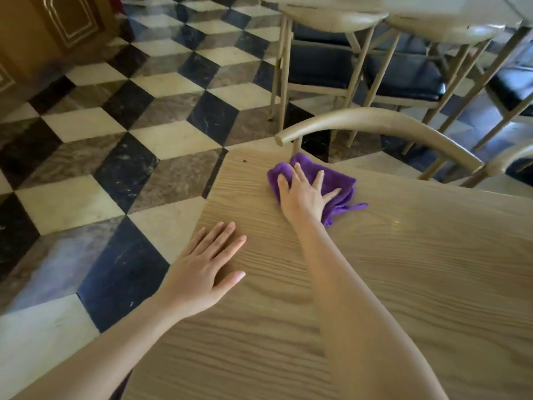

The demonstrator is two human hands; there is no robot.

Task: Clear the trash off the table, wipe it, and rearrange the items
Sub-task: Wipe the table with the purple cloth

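A light wooden table (403,269) fills the lower right of the head view, its far left corner near the middle of the frame. A crumpled purple cloth (336,180) lies near that corner. My right hand (302,194) presses flat on the cloth with fingers spread. My left hand (204,269) rests palm down on the table's left edge, fingers apart, holding nothing. A small dark speck (244,161) sits on the wood near the corner.
A wooden chair's curved backrest (375,122) stands against the far table edge, just beyond the cloth. More chairs with dark seats (401,76) and another table stand behind. Checkered marble floor (115,140) lies to the left.
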